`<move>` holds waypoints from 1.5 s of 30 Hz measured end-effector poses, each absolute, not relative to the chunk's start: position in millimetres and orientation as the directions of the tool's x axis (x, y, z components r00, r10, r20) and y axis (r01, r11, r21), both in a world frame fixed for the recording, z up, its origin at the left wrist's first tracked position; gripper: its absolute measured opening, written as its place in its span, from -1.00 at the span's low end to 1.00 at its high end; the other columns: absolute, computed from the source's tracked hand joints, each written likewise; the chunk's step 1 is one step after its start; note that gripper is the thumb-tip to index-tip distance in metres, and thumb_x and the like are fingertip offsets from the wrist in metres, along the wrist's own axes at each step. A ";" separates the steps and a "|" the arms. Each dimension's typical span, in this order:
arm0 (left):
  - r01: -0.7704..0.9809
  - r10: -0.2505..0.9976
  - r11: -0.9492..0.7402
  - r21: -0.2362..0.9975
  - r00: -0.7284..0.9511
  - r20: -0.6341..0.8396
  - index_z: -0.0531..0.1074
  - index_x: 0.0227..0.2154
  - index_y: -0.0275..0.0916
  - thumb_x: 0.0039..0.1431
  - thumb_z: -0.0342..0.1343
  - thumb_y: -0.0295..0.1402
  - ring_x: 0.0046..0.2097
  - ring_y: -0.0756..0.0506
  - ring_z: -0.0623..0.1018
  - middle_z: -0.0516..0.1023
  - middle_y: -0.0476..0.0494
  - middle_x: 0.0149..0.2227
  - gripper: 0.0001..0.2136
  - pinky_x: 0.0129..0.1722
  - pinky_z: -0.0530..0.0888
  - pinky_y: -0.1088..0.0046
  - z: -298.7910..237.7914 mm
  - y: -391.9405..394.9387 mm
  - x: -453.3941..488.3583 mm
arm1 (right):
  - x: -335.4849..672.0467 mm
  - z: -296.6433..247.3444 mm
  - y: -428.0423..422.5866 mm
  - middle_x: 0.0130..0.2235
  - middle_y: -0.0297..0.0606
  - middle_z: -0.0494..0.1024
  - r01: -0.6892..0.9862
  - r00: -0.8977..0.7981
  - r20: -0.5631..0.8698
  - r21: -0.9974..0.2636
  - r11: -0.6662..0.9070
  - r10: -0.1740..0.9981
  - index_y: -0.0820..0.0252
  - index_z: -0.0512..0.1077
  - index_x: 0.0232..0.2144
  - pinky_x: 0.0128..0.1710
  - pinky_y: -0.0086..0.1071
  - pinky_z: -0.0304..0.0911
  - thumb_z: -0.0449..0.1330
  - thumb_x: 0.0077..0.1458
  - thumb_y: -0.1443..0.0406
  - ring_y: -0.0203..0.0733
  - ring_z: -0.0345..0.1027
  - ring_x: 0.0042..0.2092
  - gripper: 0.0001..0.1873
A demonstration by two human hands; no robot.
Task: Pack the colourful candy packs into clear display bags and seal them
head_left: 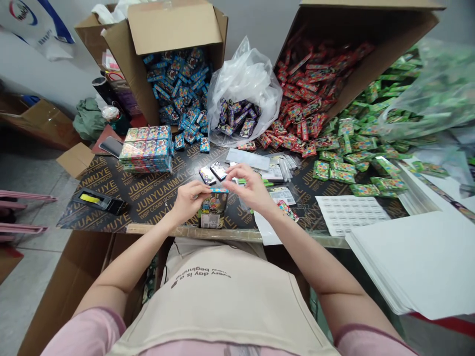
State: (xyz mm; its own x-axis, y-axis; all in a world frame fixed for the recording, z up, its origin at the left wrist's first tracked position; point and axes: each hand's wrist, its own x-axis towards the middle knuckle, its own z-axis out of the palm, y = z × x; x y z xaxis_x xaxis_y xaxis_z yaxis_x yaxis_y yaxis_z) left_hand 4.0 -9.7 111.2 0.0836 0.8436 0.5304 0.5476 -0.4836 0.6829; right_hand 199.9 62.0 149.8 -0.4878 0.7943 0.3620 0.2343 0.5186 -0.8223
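My left hand (190, 198) grips a small colourful printed box (213, 208) that stands upright at the near edge of the black plywood table (148, 190). My right hand (249, 187) pinches at the box's top, fingers curled around its upper edge. Two small dark packets (213, 173) lie just beyond the box. Clear sleeves and white slips (276, 168) are spread behind my right hand.
A stack of colourful flat boxes (147, 148) sits at left. Cartons at the back hold blue packets (181, 89) and red packets (311, 94); a plastic bag (241, 94) holds purple ones. Green packets (356, 148) spill at right. White sheets (426, 262) lie at near right.
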 end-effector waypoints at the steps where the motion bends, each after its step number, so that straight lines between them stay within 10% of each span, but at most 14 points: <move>1: 0.524 0.858 -0.456 0.719 0.044 0.512 0.53 -0.44 -0.25 0.11 0.20 -0.44 -0.31 -0.08 0.61 0.62 -0.15 -0.37 -0.95 -0.28 0.52 0.40 111.8 -9.0 3.4 | 195.5 150.1 62.7 -0.28 -0.27 0.49 0.221 -0.559 0.313 -0.836 0.502 0.768 0.17 0.44 -0.51 -0.04 -0.23 0.22 0.26 0.07 0.25 -0.17 0.37 -0.13 -0.83; 8: 0.527 0.879 -0.418 0.740 0.028 0.477 0.44 -0.50 -0.26 0.02 0.19 -0.46 -0.28 -0.11 0.63 0.64 -0.19 -0.35 -0.95 -0.25 0.51 0.37 118.9 -13.0 3.2 | 176.2 139.2 62.2 -0.40 -0.29 0.49 0.269 -0.694 0.029 -0.917 0.296 0.720 0.22 0.43 -0.51 -0.34 -0.40 0.19 0.22 0.04 0.24 -0.26 0.33 -0.34 -0.82; 17: 0.551 0.866 -0.359 0.753 -0.105 0.490 0.39 -0.56 -0.24 0.01 0.24 -0.39 -0.36 -0.06 0.58 0.59 -0.11 -0.42 -0.85 -0.32 0.46 0.41 109.7 -12.1 14.0 | 171.8 134.4 51.5 -0.50 -0.37 0.45 0.232 -0.604 0.059 -0.941 0.246 0.795 0.17 0.35 -0.51 -0.42 -0.41 0.13 0.24 -0.03 0.28 -0.31 0.27 -0.45 -0.87; 23: 0.208 0.947 -0.156 0.966 -0.246 0.206 0.46 -0.16 -0.23 -0.15 0.38 -0.33 -0.30 -0.05 0.59 0.60 -0.06 -0.33 -0.58 -0.27 0.50 0.46 89.5 -21.6 23.9 | 164.1 117.9 47.7 -0.56 -0.55 0.38 -0.078 -0.489 -0.201 -0.959 -0.272 0.848 0.07 0.26 -0.27 -0.45 -0.44 0.10 0.32 -0.24 0.28 -0.34 0.21 -0.51 -0.57; 27: 0.084 0.990 -0.019 0.996 -0.137 0.031 0.51 -0.27 -0.31 -0.06 0.33 -0.21 -0.33 -0.09 0.59 0.62 -0.11 -0.36 -0.67 -0.28 0.52 0.41 74.7 -38.7 21.2 | 161.6 105.1 57.4 -0.56 -0.54 0.36 -0.155 -0.477 -0.294 -0.900 -0.409 0.828 0.06 0.27 -0.18 -0.45 -0.45 0.10 0.30 -0.24 0.26 -0.34 0.20 -0.51 -0.50; 33: 0.673 0.920 -0.123 0.729 -0.199 0.339 0.52 -0.12 -0.22 0.17 0.11 -0.34 -0.07 -0.18 0.57 0.61 -0.20 -0.09 -0.76 0.02 0.45 0.24 79.0 -52.4 -53.1 | 187.3 57.5 90.1 -0.16 -0.20 0.46 0.232 -0.204 0.017 -0.971 0.065 0.979 0.08 0.33 -0.10 -0.14 -0.22 0.27 0.14 0.04 0.07 -0.12 0.35 -0.15 -0.61; 41: 0.954 0.993 0.062 0.295 -0.088 0.075 0.27 0.18 -0.36 0.18 0.06 -0.25 0.33 -0.42 0.13 0.24 -0.46 0.26 -0.47 0.25 0.11 -0.09 12.7 -33.1 -146.6 | 236.3 29.0 154.3 0.31 0.18 0.09 0.899 -0.297 0.104 -0.304 0.314 0.949 0.30 0.22 0.19 0.17 0.13 -0.10 0.13 0.15 0.17 0.27 -0.16 0.33 -0.40; 45: 0.953 0.992 0.075 0.294 -0.102 0.076 0.25 0.18 -0.36 0.21 0.04 -0.14 0.33 -0.44 0.12 0.17 -0.50 0.29 -0.45 0.24 0.08 -0.14 9.0 -21.4 -153.1 | 254.8 31.6 184.9 0.15 0.28 0.33 0.924 -0.344 -0.022 -0.188 0.334 0.939 0.38 0.24 0.15 0.09 0.02 0.02 0.10 0.19 0.13 0.26 0.12 0.20 -0.43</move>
